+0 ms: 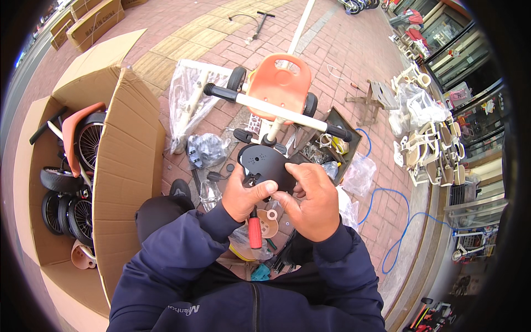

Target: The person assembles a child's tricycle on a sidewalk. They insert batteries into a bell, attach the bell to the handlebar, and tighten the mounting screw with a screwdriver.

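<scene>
In front of my chest I hold a curved black plastic cover with small holes in its face. My left hand is closed on its near left side. Below that hand hangs a red-handled screwdriver, its upper end hidden behind the fingers. My right hand pinches the cover's right edge between thumb and fingers. Just beyond stands a small tricycle with an orange seat, a white handlebar with black grips, and black wheels. A black pedal is close to the cover.
At left, an open cardboard box holds wheels and an orange seat. A metal toolbox with loose parts lies right of the tricycle. Plastic bags are around. A blue hose winds along the right; a floor pump stands farther off.
</scene>
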Demonstrator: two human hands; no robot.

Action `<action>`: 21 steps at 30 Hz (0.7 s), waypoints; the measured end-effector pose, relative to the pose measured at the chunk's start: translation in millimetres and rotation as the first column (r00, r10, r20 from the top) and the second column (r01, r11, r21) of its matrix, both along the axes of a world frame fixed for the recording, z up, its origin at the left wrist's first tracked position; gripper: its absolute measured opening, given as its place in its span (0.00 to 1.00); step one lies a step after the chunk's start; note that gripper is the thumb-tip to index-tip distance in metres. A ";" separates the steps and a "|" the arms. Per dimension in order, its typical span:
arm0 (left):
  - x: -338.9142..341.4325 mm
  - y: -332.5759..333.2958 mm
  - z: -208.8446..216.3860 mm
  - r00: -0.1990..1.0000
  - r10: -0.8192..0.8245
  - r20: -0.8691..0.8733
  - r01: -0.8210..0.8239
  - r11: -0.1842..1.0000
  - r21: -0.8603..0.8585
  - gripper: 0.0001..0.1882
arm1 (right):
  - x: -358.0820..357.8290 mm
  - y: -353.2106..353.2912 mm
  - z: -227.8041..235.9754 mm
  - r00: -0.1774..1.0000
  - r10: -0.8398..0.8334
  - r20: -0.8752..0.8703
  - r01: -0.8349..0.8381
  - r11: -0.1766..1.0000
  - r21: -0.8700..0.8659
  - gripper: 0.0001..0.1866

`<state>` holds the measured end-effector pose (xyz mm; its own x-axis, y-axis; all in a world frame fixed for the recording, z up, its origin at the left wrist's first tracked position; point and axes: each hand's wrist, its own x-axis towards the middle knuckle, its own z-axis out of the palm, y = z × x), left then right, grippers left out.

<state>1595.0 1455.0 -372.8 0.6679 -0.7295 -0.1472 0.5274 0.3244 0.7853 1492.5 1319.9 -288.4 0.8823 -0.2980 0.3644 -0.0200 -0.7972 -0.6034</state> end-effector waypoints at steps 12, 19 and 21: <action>-0.9 -7.0 2.8 0.982 0.137 -0.132 -0.141 0.990 -0.025 0.24 | 2.9 7.4 -14.7 0.999 0.041 0.019 -0.039 0.996 -0.082 0.30; 7.9 -5.1 10.3 0.949 0.191 -0.251 -0.192 0.981 0.020 0.17 | 5.1 0.5 -14.0 0.998 0.054 -0.017 -0.051 0.989 0.140 0.25; 11.4 -4.4 11.8 0.939 0.195 -0.282 -0.187 0.981 0.052 0.17 | 5.4 -4.0 -9.8 1.000 -0.006 0.018 0.003 0.990 0.144 0.20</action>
